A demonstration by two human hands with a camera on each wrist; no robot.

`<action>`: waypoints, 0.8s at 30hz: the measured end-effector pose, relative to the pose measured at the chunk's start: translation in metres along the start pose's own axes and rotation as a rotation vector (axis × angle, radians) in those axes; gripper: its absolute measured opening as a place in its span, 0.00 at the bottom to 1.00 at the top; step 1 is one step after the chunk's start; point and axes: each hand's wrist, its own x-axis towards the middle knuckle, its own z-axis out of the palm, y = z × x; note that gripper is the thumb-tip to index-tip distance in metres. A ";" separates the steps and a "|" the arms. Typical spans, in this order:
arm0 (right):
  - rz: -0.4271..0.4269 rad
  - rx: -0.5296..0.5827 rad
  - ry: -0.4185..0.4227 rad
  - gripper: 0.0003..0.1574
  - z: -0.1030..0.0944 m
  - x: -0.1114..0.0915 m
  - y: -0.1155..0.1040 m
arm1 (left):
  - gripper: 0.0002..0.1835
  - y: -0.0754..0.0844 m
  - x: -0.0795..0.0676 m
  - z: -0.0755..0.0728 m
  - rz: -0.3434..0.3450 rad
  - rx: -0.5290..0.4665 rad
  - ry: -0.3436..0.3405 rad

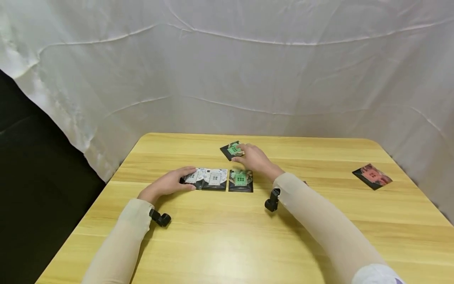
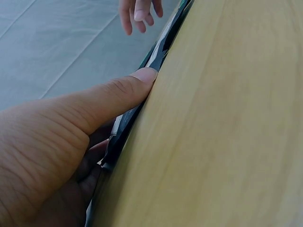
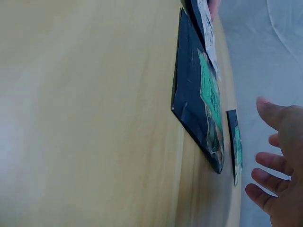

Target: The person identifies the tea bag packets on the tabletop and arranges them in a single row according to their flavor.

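Observation:
Two white-and-black sachets lie side by side on the table. My left hand (image 1: pixel 170 182) grips the leftmost white sachet (image 1: pixel 192 177), thumb along its near edge and fingers at its far edge. Just right of it is the second white sachet (image 1: pixel 214 179), then a green-and-black sachet (image 1: pixel 240 180). Farther back lies another green sachet (image 1: pixel 233 150), tilted askew. Over its right side reaches my right hand (image 1: pixel 253 157), fingers spread. In the right wrist view, the right hand (image 3: pixel 284 161) has nothing between thumb and fingers, and the back green sachet (image 3: pixel 236 151) lies beside them.
A red-and-black sachet (image 1: pixel 372 176) lies askew at the table's right. A small red corner (image 1: pixel 305 182) shows from behind my right sleeve. The wooden table (image 1: pixel 213 236) meets a white curtain (image 1: pixel 227 79) at the back. A black surface (image 1: pixel 35 177) is on the left.

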 end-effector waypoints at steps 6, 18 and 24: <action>0.019 0.011 -0.009 0.47 0.007 0.010 0.002 | 0.43 0.000 -0.004 0.000 0.003 -0.005 0.009; 0.072 0.022 -0.027 0.44 0.011 0.022 0.006 | 0.43 0.005 -0.006 0.004 0.019 -0.009 0.008; 0.040 0.014 -0.058 0.43 0.021 0.030 0.000 | 0.43 0.002 -0.014 0.006 0.006 0.004 0.017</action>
